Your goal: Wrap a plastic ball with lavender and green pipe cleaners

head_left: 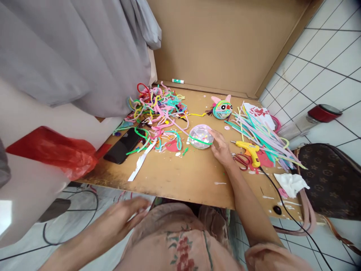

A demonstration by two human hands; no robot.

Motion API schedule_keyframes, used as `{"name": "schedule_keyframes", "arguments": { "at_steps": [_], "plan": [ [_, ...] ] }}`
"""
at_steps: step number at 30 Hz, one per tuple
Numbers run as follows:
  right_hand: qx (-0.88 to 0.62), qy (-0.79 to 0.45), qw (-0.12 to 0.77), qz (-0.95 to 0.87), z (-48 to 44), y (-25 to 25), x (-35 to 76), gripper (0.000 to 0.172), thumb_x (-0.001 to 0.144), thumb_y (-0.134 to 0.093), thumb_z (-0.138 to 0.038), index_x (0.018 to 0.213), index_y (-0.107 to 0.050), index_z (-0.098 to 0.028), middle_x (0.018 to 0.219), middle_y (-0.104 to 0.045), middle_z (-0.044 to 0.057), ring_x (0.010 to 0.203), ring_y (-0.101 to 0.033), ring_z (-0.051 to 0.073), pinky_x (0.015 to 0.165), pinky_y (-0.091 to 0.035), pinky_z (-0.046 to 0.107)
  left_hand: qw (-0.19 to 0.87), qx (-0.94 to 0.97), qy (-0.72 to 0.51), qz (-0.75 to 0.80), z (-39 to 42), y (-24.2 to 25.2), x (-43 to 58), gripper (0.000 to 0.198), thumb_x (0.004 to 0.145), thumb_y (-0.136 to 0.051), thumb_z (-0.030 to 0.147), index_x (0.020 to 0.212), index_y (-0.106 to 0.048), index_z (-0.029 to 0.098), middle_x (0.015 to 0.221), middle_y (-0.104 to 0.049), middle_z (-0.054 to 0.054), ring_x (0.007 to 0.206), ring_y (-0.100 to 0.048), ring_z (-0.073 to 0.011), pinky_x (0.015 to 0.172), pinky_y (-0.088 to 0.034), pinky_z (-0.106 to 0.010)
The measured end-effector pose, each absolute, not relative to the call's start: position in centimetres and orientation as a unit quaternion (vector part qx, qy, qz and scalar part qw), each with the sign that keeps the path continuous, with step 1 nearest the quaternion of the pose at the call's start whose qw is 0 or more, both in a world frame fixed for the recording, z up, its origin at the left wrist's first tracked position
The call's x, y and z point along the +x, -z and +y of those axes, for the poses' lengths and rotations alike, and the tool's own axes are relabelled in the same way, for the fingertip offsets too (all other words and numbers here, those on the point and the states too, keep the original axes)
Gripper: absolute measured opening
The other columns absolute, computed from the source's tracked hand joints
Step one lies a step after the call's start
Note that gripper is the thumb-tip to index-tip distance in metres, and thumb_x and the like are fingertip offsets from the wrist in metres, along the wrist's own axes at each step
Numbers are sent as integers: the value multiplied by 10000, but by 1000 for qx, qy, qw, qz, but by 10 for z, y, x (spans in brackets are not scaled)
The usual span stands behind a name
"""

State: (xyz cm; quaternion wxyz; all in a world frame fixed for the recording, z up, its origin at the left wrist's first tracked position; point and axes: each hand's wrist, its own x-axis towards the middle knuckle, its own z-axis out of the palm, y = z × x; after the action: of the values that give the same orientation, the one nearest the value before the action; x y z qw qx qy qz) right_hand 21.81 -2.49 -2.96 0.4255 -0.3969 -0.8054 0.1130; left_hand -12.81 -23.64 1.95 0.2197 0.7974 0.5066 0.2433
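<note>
A clear round plastic bowl [201,137] stands on the table, with a pink pipe cleaner along its rim and a green one across its front. Bits of colour show inside it. My right hand [221,147] grips the bowl's right edge between fingers and thumb. Below the table's front edge, over my lap, my left hand [130,210] is slightly blurred, its fingers stretched out and holding nothing. Behind the bowl sits a round animal head [222,109] wrapped in pipe cleaners, with pink ears, googly eyes and a red nose.
Tangled pipe cleaners [162,107] lie at the back left, near a black phone [123,146]. On the right are a yellow glue gun [249,150], scissors [241,161], straight pipe cleaners [262,139], a tissue [291,183] and a brown bag [329,180]. A glue stick [178,81] lies behind.
</note>
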Motion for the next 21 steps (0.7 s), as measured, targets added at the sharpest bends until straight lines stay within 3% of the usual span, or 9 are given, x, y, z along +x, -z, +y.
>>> {"name": "schedule_keyframes", "arguments": {
  "at_steps": [1, 3, 6, 8, 11, 14, 18, 21],
  "plan": [
    [-397, -113, 424, -806, -25, 29, 218, 658, 806, -466, -72, 1436, -494, -258, 1441, -560, 87, 1366, -499, 263, 1165, -407, 539, 252, 821, -232, 457, -219, -29, -118, 155, 891, -597, 297, 1009, -670, 367, 851, -731, 58, 681, -700, -162, 574, -589, -267],
    [-396, -115, 424, -806, -25, 28, 217, 661, 803, -459, -69, 1435, -494, -258, 1447, -555, 85, 1366, -499, 261, 1168, -402, 539, 212, 830, -310, 413, -180, -49, -91, 348, 879, -627, 273, 1207, -596, 386, 1128, -716, 16, 985, -712, -202, 825, -617, -351],
    [-391, -116, 429, -806, -25, 28, 217, 654, 811, -461, -75, 1436, -490, -268, 1445, -557, 80, 1368, -496, 265, 1167, -400, 544, 129, 824, -399, 380, -112, -60, -48, 629, 818, -737, 372, 1387, -478, 299, 1438, -514, -105, 1362, -496, -290, 1141, -426, -527],
    [-387, -111, 431, -807, -24, 29, 218, 641, 824, -461, -80, 1435, -487, -269, 1436, -562, 84, 1367, -496, 263, 1165, -401, 542, 148, 827, -391, 376, -66, -52, -24, 975, 678, -834, 497, 1490, -358, 243, 1532, -382, -169, 1456, -355, -357, 1184, -347, -575],
    [-381, -102, 433, -811, -23, 31, 218, 614, 840, -455, -80, 1428, -490, -255, 1422, -566, 102, 1356, -506, 259, 1156, -412, 536, 176, 847, -345, 364, -16, -32, 1, 1183, 544, -905, 497, 1525, -311, 209, 1563, -308, -208, 1493, -258, -408, 1188, -328, -584],
    [-388, -107, 426, -810, -24, 32, 216, 605, 843, -440, -70, 1417, -490, -252, 1433, -552, 104, 1366, -498, 253, 1151, -422, 525, 173, 869, -290, 362, 2, -17, 14, 1112, 542, -912, 432, 1492, -384, 195, 1543, -346, -212, 1448, -345, -421, 1152, -375, -589],
    [-405, -114, 437, -795, -28, 30, 211, 566, 844, -426, -60, 1378, -502, -230, 1401, -576, 116, 1341, -526, 243, 1147, -439, 487, 123, 878, -306, 346, -3, -10, 14, 818, 658, -831, 303, 1384, -484, 158, 1427, -508, -171, 1338, -496, -332, 1139, -426, -489],
    [-433, -119, 451, -772, -29, 30, 209, 446, 860, -473, -100, 1292, -542, -185, 1251, -654, 152, 1181, -630, 261, 1048, -524, 460, 106, 878, -330, 330, -7, -9, 6, 629, 779, -714, 266, 1348, -470, 154, 1377, -558, -130, 1307, -526, -261, 1125, -447, -415]
  ]
}}
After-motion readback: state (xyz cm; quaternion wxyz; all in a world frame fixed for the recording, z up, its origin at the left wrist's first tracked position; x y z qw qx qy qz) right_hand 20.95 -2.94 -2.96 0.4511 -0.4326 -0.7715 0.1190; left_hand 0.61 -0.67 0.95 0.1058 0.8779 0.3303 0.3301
